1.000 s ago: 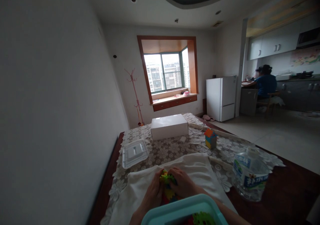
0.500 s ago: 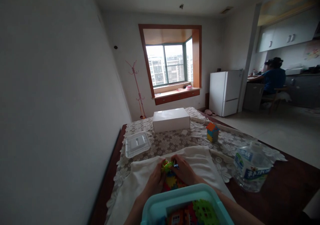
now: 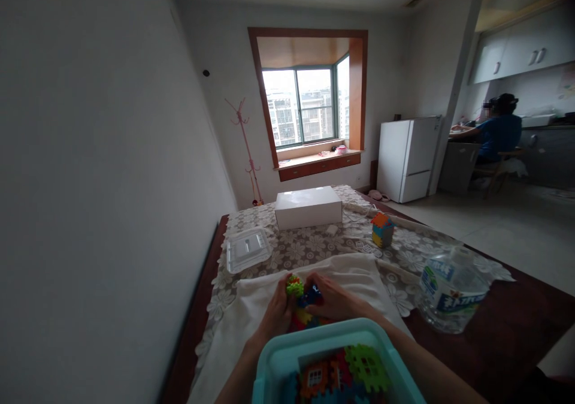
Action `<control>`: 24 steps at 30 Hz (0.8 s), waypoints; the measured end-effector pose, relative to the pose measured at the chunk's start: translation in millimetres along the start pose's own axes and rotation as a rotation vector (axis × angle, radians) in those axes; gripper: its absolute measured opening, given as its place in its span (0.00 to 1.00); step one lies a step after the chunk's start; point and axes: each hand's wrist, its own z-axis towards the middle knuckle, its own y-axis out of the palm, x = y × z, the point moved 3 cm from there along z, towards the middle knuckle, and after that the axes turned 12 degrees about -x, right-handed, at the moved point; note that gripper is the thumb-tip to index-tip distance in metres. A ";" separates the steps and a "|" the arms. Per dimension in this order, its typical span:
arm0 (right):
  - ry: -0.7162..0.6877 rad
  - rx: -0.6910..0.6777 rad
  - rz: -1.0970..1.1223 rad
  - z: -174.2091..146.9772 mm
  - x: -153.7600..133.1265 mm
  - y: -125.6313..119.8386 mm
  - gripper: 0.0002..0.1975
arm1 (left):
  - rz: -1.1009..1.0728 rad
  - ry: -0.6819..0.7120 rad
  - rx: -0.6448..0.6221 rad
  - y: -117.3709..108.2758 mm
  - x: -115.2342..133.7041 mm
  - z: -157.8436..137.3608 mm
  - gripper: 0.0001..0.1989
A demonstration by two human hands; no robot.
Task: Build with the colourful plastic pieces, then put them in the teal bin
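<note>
My left hand is closed on a bright green interlocking block with some orange showing on it. Beside it, my right hand grips a dark blue interlocking block, close to the green one. Whether the two blocks are joined, I cannot make out. Under my hands lie yellow and red blocks, partly hidden by the rim of a turquoise bin. Inside the bin are more blocks, among them a green window block and an orange window block.
A white cloth covers the table's near part. Around it are a clear lid, a white box, a small block house and a large plastic bottle. A person sits at the far right.
My right hand has shifted slightly away from the green block, and more of the blue block shows. The whole view has tilted a little downward.
</note>
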 end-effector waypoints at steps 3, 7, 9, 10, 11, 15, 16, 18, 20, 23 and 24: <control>-0.036 -0.051 -0.039 -2.3 -3.6 -8.8 0.13 | -0.028 -0.009 0.023 0.4 -0.1 -0.5 0.32; -0.106 0.004 -0.042 3.4 -1.3 -8.0 0.07 | -0.042 0.003 0.042 0.6 2.1 -0.9 0.30; -0.110 0.070 -0.029 6.8 3.0 -5.4 0.07 | -0.041 0.008 0.034 0.2 3.0 -1.0 0.30; -0.099 0.108 -0.017 8.3 5.9 -4.1 0.08 | -0.037 0.014 0.022 -0.1 3.5 -1.0 0.31; -0.078 0.141 -0.001 9.5 9.0 -2.7 0.08 | -0.030 0.020 0.007 -0.4 3.9 -1.0 0.31; 0.019 0.165 0.044 12.3 18.7 5.7 0.08 | 0.007 0.037 -0.053 -0.7 6.4 -0.9 0.37; 0.028 0.148 0.040 12.4 19.2 8.1 0.08 | 0.024 0.043 -0.067 -0.4 7.3 -0.8 0.38; 0.021 0.104 0.004 12.1 18.2 12.1 0.07 | 0.059 0.058 -0.080 0.2 9.0 -0.7 0.37; 0.010 0.073 -0.056 11.8 16.4 12.7 0.07 | 0.077 0.066 -0.068 0.4 9.6 -0.5 0.33; 0.024 0.073 -0.134 10.7 17.3 3.0 0.10 | 0.059 0.064 -0.026 -0.1 7.6 0.3 0.29; 0.037 0.074 -0.150 9.9 19.1 -2.6 0.10 | 0.053 0.062 -0.015 -0.2 6.8 0.5 0.28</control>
